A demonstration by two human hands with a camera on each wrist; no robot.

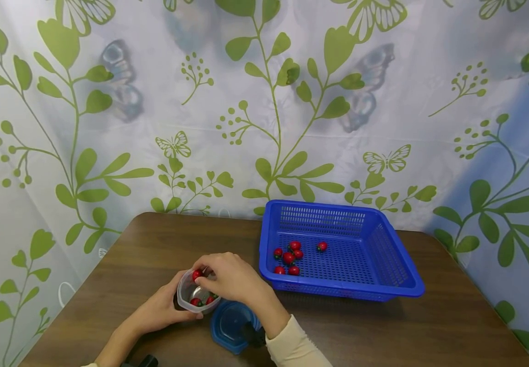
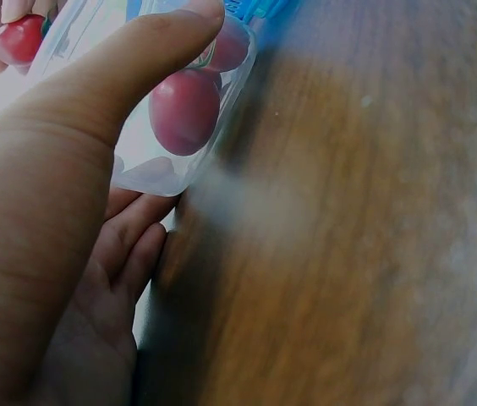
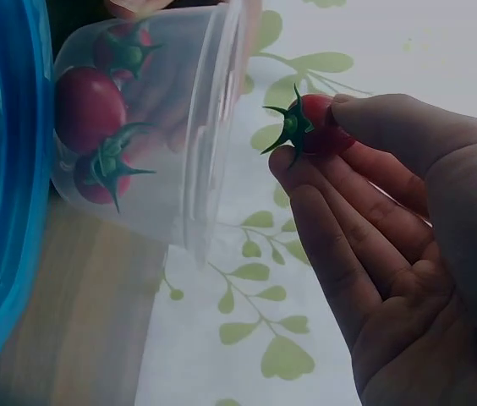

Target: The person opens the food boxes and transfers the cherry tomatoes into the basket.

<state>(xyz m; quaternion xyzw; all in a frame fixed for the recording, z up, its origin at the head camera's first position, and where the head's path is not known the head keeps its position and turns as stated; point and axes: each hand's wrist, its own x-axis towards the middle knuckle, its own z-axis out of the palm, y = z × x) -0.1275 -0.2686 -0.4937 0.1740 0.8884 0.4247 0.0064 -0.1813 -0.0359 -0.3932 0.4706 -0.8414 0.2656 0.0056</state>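
My left hand grips a clear plastic container around its side, thumb along the near wall. Several cherry tomatoes lie at the bottom of it, among them a red one showing through the wall in the left wrist view. Over the container's mouth, my right hand pinches a cherry tomato between thumb and fingertips, its green stem end facing the opening in the right wrist view. A blue lid lies on the table just right of the container, partly hidden under the right forearm.
A blue perforated basket stands at the back right of the wooden table. Several cherry tomatoes are grouped in its left part, with one apart from them. Behind the table hangs a leaf-patterned curtain.
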